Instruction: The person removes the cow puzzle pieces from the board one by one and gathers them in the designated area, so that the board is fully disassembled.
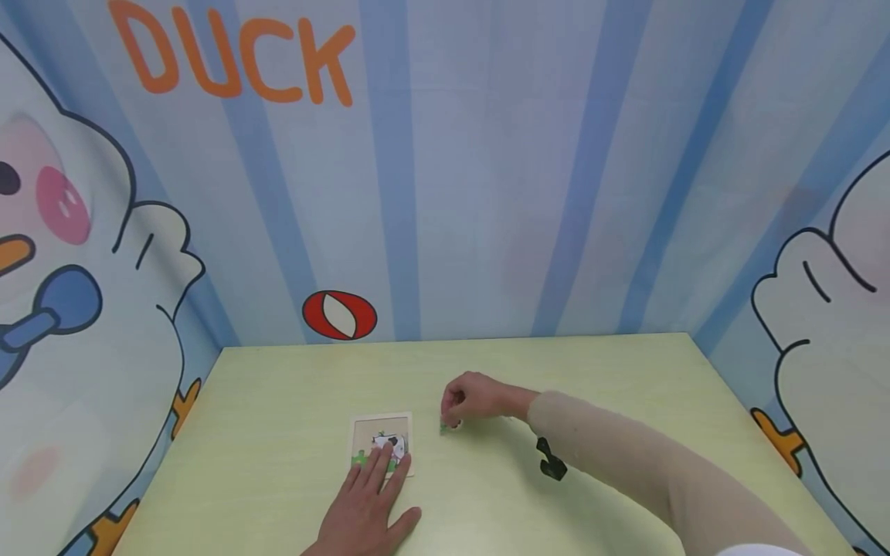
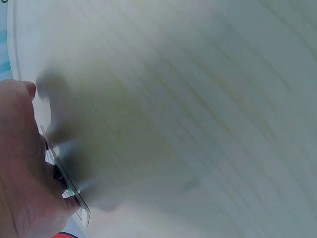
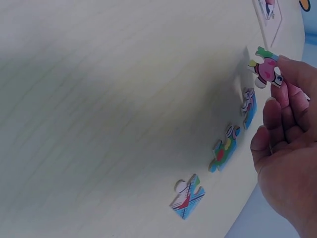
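Observation:
A square puzzle tray [image 1: 381,417] lies on the table, with a cow piece [image 1: 396,443] and some green showing inside it. My left hand [image 1: 368,502] rests across the tray's near part, fingers extended, covering some of the picture. From the side, the left wrist view shows the thin edge of the tray [image 2: 63,173] under the fingertips. To the right of the tray, my right hand [image 1: 476,396] pinches a puzzle piece [image 3: 267,71] between thumb and fingers. That piece has pink, green and blue printing. Its other fingers curl loosely below it.
Loose puzzle pieces lie on the table near the right hand: a blue one [image 3: 249,106], a green and red one [image 3: 225,148], and a blue and white one [image 3: 187,197]. A striped backdrop [image 1: 487,170] stands behind the pale table [image 1: 278,378].

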